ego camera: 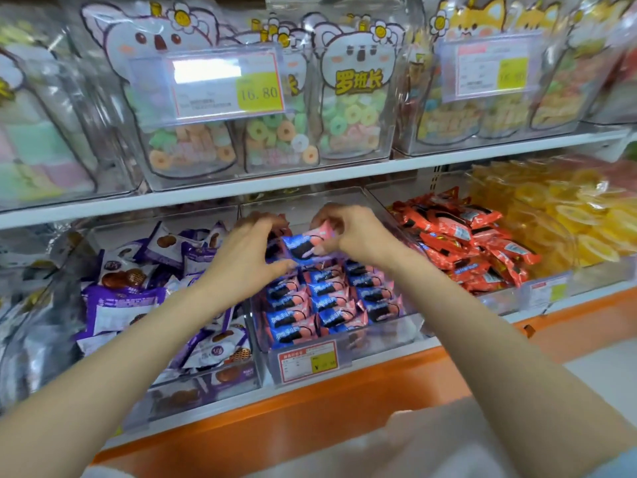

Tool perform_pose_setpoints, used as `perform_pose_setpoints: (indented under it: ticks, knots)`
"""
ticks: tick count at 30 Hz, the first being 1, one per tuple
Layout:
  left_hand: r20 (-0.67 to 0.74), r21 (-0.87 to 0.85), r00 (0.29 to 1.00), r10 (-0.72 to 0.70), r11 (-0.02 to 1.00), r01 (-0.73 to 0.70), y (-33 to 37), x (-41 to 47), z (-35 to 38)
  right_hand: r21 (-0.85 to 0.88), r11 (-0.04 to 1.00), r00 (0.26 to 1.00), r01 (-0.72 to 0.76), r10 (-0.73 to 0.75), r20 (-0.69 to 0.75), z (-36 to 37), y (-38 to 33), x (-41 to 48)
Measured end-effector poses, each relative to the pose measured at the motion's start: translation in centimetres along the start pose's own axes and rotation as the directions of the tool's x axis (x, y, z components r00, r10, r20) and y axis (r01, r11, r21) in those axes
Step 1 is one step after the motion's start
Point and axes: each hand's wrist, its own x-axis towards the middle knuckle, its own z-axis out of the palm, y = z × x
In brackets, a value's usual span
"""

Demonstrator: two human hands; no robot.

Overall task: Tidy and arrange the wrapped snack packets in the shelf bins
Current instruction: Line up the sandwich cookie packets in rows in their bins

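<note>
— What is being held, and where?
— One blue-and-pink packet (303, 249), held just above the back half of the clear middle bin (344, 343) on the lower shelf (344, 391). It lies between the two hands, with its pink end to the right
— How do the hands have it?
— The right hand (351, 232) pinches the pink end, fingers curled tight. The left hand (246, 258) is half open, with its thumb by the blue end and its fingers arched over. Blur hides whether it truly grips
— Why hold it that way?
— Probably to level it and line it up with the neat rows (327, 298) filling the bin's front, which all face alike. Any free space looks to be near the back edge
— And alongside?
— Purple packets (131, 298) lie jumbled in the bin to the left, and red packets (462, 243) are heaped in the bin to the right
</note>
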Motion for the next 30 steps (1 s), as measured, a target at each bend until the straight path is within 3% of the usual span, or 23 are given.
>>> perform_pose_setpoints:
  ticks: [6, 11, 14, 18, 21, 26, 30]
  knots:
    - [0.231, -0.216, 0.968, 0.101, 0.975, -0.05, 5.1, 1.8, 3.5, 0.014, 0.998, 0.995, -0.064, 0.062, 0.074, -5.3, 2.9, -5.9]
    - [0.393, -0.343, 0.896, 0.206, 0.937, -0.065, 7.5, 2.4, 6.6, -0.186, 0.98, 0.99, -0.066, 0.089, 0.113, -6.9, 4.9, -8.2]
    - [0.39, -0.264, 0.906, 0.165, 0.963, -0.062, 7.1, 3.3, 8.2, -0.283, 0.959, 0.994, 0.014, 0.017, 0.104, -7.0, 5.3, -8.4]
    - [0.495, -0.243, 0.856, 0.15, 0.969, -0.029, 7.0, 4.0, 9.6, -0.137, 0.991, 0.991, -0.013, -0.006, -0.134, -7.4, 5.6, -8.3]
    - [0.564, -0.289, 0.802, 0.196, 0.957, -0.031, 7.6, 4.5, 10.4, -0.078, 0.997, 0.985, -0.025, 0.011, -0.173, -7.4, 5.8, -8.4]
    - [0.622, -0.177, 0.726, 0.292, 0.956, -0.232, 7.2, 5.1, 10.7, -0.085, 0.996, 0.983, -0.036, 0.02, -0.182, -7.4, 6.2, -8.5]
    - [0.565, -0.132, 0.745, 0.354, 0.93, -0.342, 7.3, 4.5, 12.0, -0.088, 0.995, 0.98, -0.044, 0.026, -0.196, -7.3, 6.4, -8.4]
